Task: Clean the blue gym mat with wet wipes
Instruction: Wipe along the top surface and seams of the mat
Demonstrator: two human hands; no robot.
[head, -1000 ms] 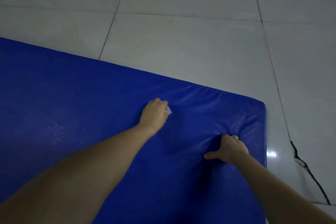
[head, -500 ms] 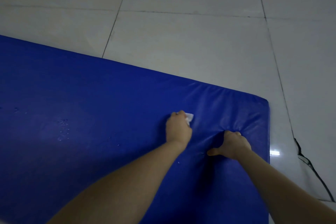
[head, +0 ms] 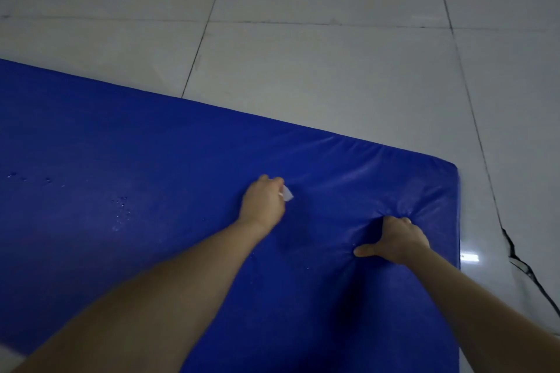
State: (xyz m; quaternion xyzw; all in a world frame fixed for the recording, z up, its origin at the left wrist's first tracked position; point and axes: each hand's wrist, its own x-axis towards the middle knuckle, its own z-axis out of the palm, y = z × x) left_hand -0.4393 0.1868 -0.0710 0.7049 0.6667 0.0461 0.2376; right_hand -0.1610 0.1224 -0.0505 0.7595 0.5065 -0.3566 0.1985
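- Head view: blue gym mat (head: pixel 121 145) lies on the floor (head: pixel 303 70). The left hand (head: pixel 263 204) is curled round a wet wipe (head: pixel 287 194), a bit in from the mat's far right corner.
- Right hand (head: pixel 400 239), nearer that corner, digs curled fingers into the cover. Imo flatten the wipe and overlap your strokes.

Both our arms (head: pixel 169 291) out forward, bare. Our left hand (head: pixel 263 203) fisted round a wipe (head: pixel 287 193) — knuckles up. Our right hand (head: pixel 397 239): fingers curled, digging into the mat (head: pixel 151 160), thumb splayed left.
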